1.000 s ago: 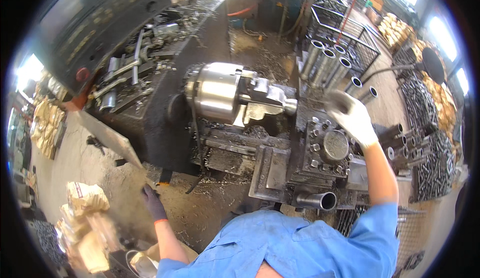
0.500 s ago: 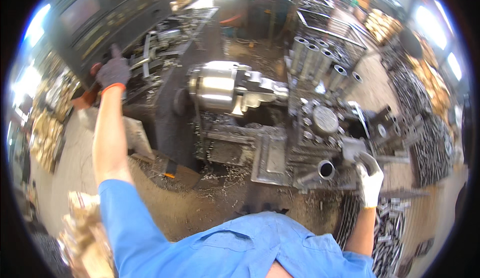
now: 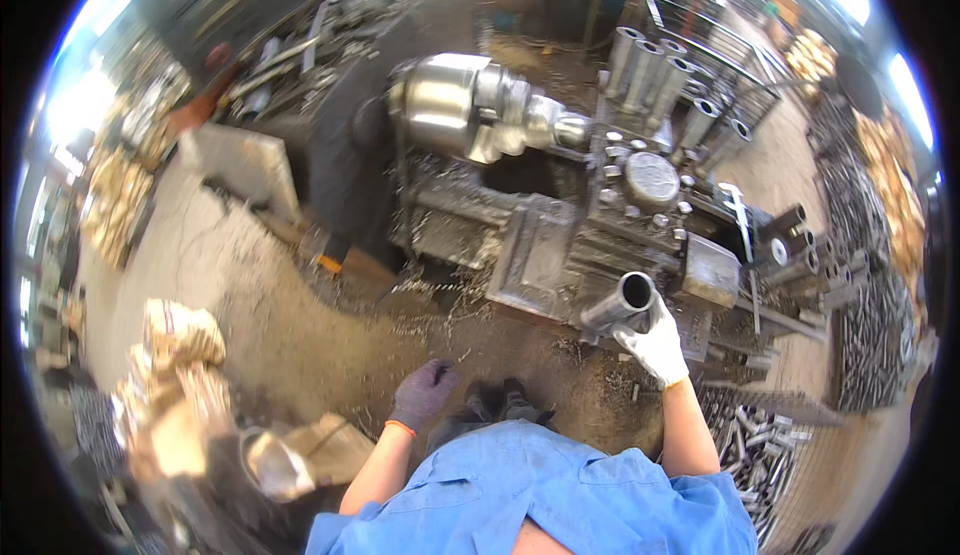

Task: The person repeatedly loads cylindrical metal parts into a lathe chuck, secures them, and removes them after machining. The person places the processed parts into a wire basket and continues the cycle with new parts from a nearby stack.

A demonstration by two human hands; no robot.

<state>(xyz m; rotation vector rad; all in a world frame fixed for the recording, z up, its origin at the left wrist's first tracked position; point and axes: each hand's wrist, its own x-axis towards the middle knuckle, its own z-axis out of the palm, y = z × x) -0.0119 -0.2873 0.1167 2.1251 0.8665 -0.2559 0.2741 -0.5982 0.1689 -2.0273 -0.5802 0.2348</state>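
My right hand (image 3: 656,347), in a white glove, grips a short, shiny metal tube (image 3: 603,311) from its right side. The tube's dark round mouth faces up toward me, and the thumb lies below the rim. My left hand (image 3: 425,392), in a dark glove with an orange cuff, hangs in front of my body, touching nothing. Its fingers are somewhat blurred but look loosely extended. Beyond the hands stands a lathe: its bright chuck (image 3: 440,105) is blurred, and the tool post (image 3: 652,177) with a round top and several bolts is to the right.
Several upright tubes (image 3: 640,75) stand behind the tool post. A caliper (image 3: 738,217) lies to its right, near a grey block (image 3: 711,270). Small cut metal pieces (image 3: 752,445) fill a rack at lower right. Sacks (image 3: 185,345) stand on the floor at left.
My left hand has left the machine's control area at upper left and come down before my body. My right hand has moved left from the grey block and taken hold of the tube.
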